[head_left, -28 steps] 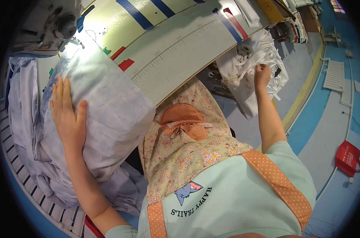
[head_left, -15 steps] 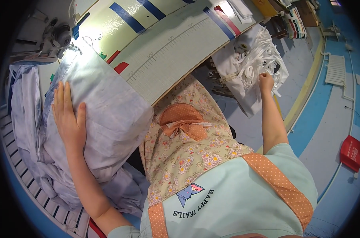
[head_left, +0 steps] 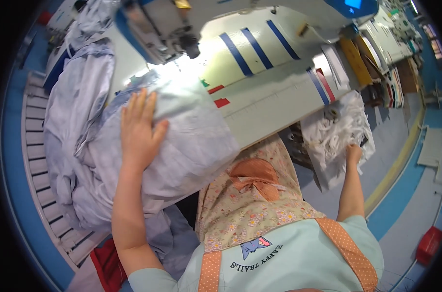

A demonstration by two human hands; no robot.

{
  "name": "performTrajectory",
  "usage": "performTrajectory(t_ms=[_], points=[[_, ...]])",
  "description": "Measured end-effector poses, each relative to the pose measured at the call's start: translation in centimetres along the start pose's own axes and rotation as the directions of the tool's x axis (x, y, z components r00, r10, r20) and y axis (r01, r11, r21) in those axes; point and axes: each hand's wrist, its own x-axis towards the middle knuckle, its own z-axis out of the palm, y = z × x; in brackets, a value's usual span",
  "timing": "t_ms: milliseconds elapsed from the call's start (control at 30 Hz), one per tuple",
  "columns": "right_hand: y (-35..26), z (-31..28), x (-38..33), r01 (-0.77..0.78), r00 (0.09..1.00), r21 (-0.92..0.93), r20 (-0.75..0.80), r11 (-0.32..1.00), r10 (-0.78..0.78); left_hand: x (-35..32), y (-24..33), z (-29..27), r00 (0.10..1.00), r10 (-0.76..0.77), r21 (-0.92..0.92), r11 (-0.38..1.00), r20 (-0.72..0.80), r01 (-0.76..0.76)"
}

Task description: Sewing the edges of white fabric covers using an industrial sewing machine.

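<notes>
My left hand [head_left: 139, 127] lies flat, fingers spread, on a big bundle of pale blue fabric [head_left: 191, 131] that rests on the sewing table [head_left: 274, 102] in front of the sewing machine [head_left: 157, 24]. More of the same fabric [head_left: 70, 126] spills off the table's left side. My right hand [head_left: 353, 154] reaches out to the right into a heap of white fabric pieces [head_left: 335, 131] beside the table; its fingers are partly buried in the heap.
The white table bears blue and red tape marks [head_left: 245, 48]. A slatted roller rack [head_left: 36, 160] runs along the left. A red box [head_left: 429, 246] sits on the blue floor at the right. Stacked materials [head_left: 376, 63] lie on the far right.
The view has tilted, bringing the sewing machine into sight. My left hand stays pressed on the blue fabric. My right hand has come down a little on the white heap.
</notes>
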Motion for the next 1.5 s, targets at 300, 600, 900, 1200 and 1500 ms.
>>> performTrajectory(t_ms=[300,600,900,1200,1500], points=[[-2.8,-9.9,0.9,0.040,0.925,0.363,-0.365,0.931,0.103,0.1,0.4,-0.5,0.999,0.025,-0.023,0.999,-0.021,-0.025],[-17.3,-24.2,-4.3,0.112,0.915,0.985,-0.050,0.133,-0.400,-0.5,1.8,-2.5,0.952,0.154,-0.299,0.926,-0.263,-0.232],[-37.6,-29.3,-15.4,0.543,-0.037,0.836,-0.070,-0.079,-0.997,0.4,12.4,-5.6,0.938,0.308,-0.981,0.151,0.160,0.118],[-41.6,-25.7,-13.0,0.079,-0.138,0.914,0.405,0.397,-0.904,0.2,2.3,-6.8,0.982,-0.008,-0.861,0.479,0.188,0.169],[-32.2,-24.0,-9.5,0.260,0.242,0.812,0.470,0.523,-0.849,-3.2,-1.5,-6.1,0.972,-0.205,-0.809,0.548,0.118,0.214]])
